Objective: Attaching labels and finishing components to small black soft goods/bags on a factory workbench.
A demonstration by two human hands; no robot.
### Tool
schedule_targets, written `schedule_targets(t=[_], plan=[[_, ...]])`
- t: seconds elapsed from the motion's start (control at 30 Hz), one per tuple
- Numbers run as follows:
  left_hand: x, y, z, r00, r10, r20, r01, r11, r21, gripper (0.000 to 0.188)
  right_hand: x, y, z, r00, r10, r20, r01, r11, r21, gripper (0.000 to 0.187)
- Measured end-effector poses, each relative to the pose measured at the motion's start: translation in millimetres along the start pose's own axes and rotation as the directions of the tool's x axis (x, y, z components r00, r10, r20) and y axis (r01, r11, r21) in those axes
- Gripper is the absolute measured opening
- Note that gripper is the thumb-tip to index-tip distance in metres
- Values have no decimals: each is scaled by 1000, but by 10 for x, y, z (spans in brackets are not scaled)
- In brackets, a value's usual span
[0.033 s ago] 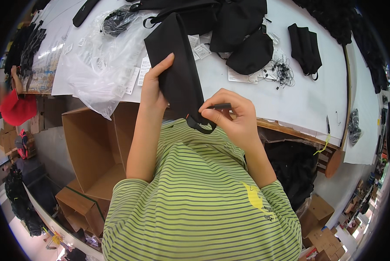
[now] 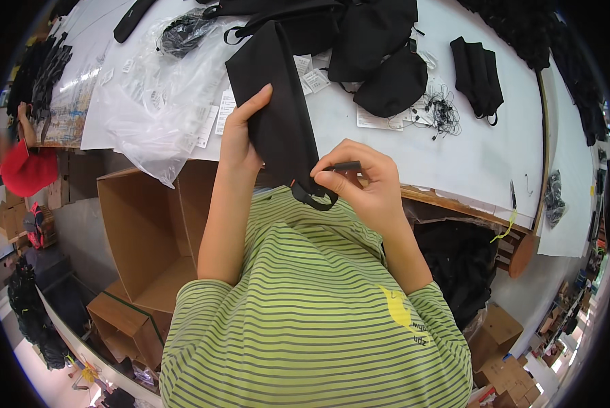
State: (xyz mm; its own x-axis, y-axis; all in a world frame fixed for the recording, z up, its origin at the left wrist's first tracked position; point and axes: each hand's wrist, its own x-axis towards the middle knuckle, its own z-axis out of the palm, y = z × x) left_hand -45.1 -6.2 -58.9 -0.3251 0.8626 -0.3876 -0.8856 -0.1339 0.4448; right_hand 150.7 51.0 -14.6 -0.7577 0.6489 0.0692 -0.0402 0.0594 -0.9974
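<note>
My left hand is closed around a long, flat black fabric pouch, thumb lying across its front. The pouch slants from the table's edge down toward my shirt. At its lower end hangs a black strap loop, with a tiny orange-red bit beside it. My right hand pinches with thumb and forefinger at the pouch's lower right edge. A small dark bar-shaped piece sticks out between those fingers; its kind cannot be made out.
On the white table lie black pouches, a clear plastic bag, paper tags, tangled black strings and a folded black piece. An open cardboard box stands below, left. Someone in red is at far left.
</note>
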Motion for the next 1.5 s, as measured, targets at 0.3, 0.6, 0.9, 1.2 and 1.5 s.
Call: schedule_targets(t=[0.3, 0.6, 0.9, 1.2, 1.5], plan=[[-59, -64, 116, 959, 227, -172, -230, 973, 0, 41, -115, 138, -27, 881, -328, -341, 113, 846, -522, 37], [-186, -364, 78, 997, -57, 51, 64, 985, -163, 43, 66, 311, -91, 896, -253, -366, 79, 901, -427, 27], [-148, -124, -106, 962, 247, 113, -257, 693, 674, 26, 52, 467, -459, 942, 19, -335, -80, 982, -169, 22], [-103, -206, -212, 974, 228, -18, -131, 623, 771, 18, -13, 601, -469, 930, 35, -365, -146, 948, -283, 18], [-56, -301, -317, 971, 232, -55, -117, 663, 740, 23, -52, 696, -543, 961, 85, -262, -154, 955, -252, 21]])
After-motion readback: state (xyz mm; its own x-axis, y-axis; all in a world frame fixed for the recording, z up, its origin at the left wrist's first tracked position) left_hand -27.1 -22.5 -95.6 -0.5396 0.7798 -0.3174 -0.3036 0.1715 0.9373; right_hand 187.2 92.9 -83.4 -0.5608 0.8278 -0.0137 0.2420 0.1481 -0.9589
